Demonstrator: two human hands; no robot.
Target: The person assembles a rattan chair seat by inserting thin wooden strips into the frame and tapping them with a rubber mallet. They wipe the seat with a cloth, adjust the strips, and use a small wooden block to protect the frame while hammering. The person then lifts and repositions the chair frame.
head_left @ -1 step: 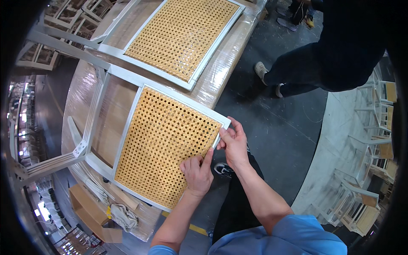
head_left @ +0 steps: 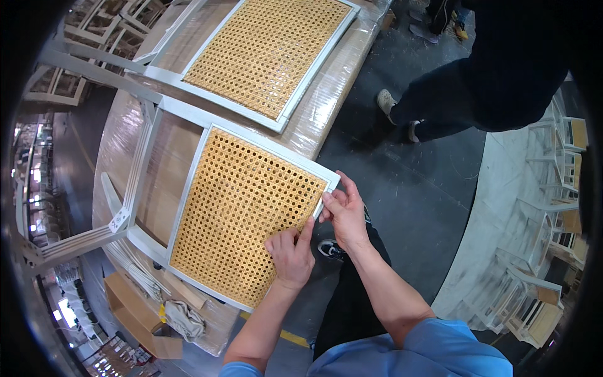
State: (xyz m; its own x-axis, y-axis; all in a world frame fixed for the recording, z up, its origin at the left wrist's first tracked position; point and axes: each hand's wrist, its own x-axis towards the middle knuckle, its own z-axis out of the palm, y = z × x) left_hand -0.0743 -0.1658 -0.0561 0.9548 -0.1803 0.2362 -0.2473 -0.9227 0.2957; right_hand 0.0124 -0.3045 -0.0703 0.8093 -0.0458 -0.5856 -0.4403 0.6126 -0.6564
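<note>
Both hands are at the near right edge of a white frame that surrounds a woven cane panel (head_left: 239, 207). The right hand (head_left: 345, 210) is closed in a pinch around the corner of the white frame (head_left: 270, 148), its thumb on the upper side and its other fingers curled around the outer side. The left hand (head_left: 292, 254) lies palm down with most of its fingers bent over the cane, while one extended digit reaches up to the frame's edge, just short of the right hand. Whether the left hand also grips that edge cannot be told.

The framed panel lies flat, cane side up, on a table (head_left: 330, 94) covered in clear plastic film, its near corner at the table's edge. White wooden legs join it on the left, where a small metal bracket (head_left: 118, 220) shows. Beyond it lies a second cane panel (head_left: 270, 56) in a similar frame. Toward the lower left are thin pale strips (head_left: 135, 270), a crumpled cloth (head_left: 183, 319) and a cardboard box (head_left: 129, 311). Across the dark floor (head_left: 408, 188) stands another person in dark trousers (head_left: 440, 94), and chairs (head_left: 534, 301) line the far right.
</note>
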